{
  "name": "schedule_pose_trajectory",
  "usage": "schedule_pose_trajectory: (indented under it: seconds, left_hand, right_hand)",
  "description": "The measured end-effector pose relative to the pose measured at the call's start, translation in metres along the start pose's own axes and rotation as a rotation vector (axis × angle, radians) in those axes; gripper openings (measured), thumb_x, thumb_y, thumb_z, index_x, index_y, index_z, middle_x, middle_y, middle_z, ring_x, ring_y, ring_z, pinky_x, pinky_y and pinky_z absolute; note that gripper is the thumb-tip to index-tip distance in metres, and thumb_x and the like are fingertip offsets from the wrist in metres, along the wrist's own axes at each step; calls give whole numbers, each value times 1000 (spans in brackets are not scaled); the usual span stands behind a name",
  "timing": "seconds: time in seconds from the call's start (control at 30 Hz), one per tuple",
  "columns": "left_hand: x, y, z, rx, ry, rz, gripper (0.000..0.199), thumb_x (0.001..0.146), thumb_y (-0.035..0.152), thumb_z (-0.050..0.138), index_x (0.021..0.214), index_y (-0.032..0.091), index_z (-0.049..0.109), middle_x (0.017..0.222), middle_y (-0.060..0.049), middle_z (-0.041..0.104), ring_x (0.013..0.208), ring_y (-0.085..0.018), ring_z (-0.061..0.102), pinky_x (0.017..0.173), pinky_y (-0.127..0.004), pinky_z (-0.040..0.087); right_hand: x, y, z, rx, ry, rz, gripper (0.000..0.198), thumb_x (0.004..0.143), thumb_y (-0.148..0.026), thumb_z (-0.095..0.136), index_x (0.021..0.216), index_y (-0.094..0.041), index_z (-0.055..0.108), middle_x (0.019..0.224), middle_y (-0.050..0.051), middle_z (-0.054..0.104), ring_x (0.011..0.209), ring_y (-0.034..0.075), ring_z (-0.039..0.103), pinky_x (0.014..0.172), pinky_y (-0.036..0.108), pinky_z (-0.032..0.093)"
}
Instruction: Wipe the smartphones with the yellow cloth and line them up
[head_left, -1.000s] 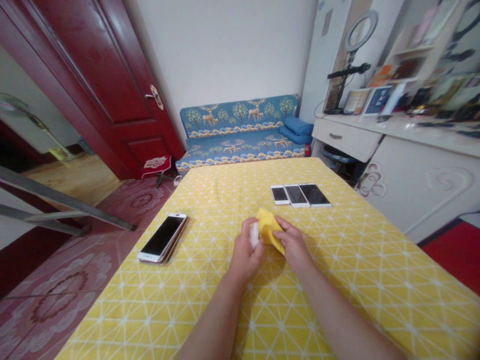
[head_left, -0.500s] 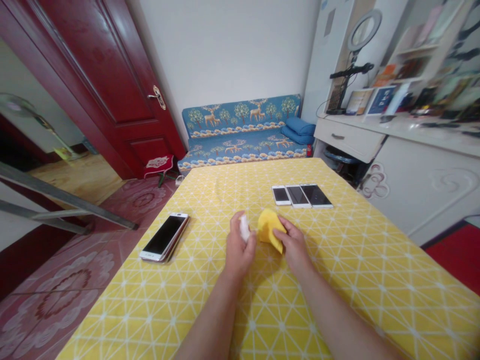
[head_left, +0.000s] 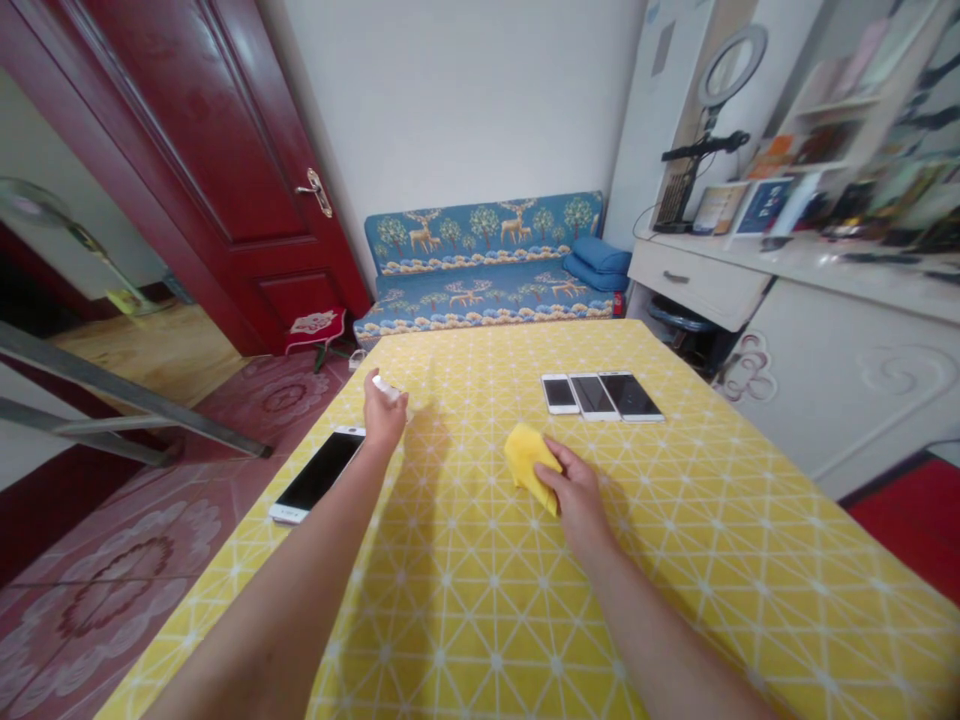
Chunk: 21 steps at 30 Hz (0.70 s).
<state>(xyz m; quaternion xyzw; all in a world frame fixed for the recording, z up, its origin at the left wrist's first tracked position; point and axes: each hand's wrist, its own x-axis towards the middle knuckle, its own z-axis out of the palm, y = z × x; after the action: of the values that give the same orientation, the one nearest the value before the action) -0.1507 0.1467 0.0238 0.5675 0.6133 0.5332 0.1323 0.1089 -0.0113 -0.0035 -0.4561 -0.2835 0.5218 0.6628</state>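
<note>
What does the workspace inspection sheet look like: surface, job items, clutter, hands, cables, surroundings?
Surface: yellow tablecloth, white line pattern.
Job items: yellow cloth; small white object, partly hidden by fingers; three phones side by side, screens dark; left-side phone, screen dark, partly behind the forearm.
Clutter: assorted containers crowding the white cabinet, many blurred.
Left hand: holds the small white object.
Right hand: holds the yellow cloth.
Cables: thin dark cable on the cabinet top.
Surroundings: red door, blue patterned sofa, red-topped stool.
</note>
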Motion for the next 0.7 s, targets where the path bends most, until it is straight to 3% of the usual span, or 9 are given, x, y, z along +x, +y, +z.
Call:
schedule_pose_trajectory:
  seconds: [0.1,0.3,0.43,0.57,0.63,0.7]
  left_hand:
    - [13,-9,0,31,-8,-24,73,72,20,64,138,17,34,105,-9,59,95,-24,60,92,-41,46]
    - [12,-14,3,74,-101,-71,78,66,18,71,136,15,37,105,-11,61,97,-27,61,89,-41,48]
    - [9,-15,1,73,-117,-74,93,59,17,77,140,16,32,117,-14,57,111,-30,55,96,-42,45]
    - [4,-4,-4,56,2,45,95,60,11,73,143,17,26,131,-16,43,122,-30,47,104,-45,38]
    - [-7,10,-5,20,86,147,85,67,10,66,143,18,27,135,-17,37,124,-28,44,105,-45,37]
    - [-27,28,-3,-78,88,225,69,75,14,60,139,21,35,136,-15,38,124,-25,45,104,-43,39]
  right_hand:
    - [0,1,-1,-10,-10,-9,46,61,-25,73,107,-21,67,105,4,71,94,24,65,80,33,51]
    - [-1,-1,-1,-10,-23,-4,45,61,-26,73,105,-20,68,103,5,72,93,25,65,80,34,51]
    - [0,-1,-1,-12,-29,-5,46,61,-26,73,105,-20,67,103,5,71,93,24,65,80,34,51]
    - [0,-1,-1,8,-33,-1,46,60,-24,73,106,-21,67,104,4,71,94,24,65,81,34,50]
    - [0,-1,-1,35,-66,-12,46,62,-22,72,107,-22,66,107,3,70,97,24,64,82,33,50]
    - [-1,-2,0,87,-127,-29,48,63,-18,71,110,-25,65,113,2,68,102,23,62,84,32,49]
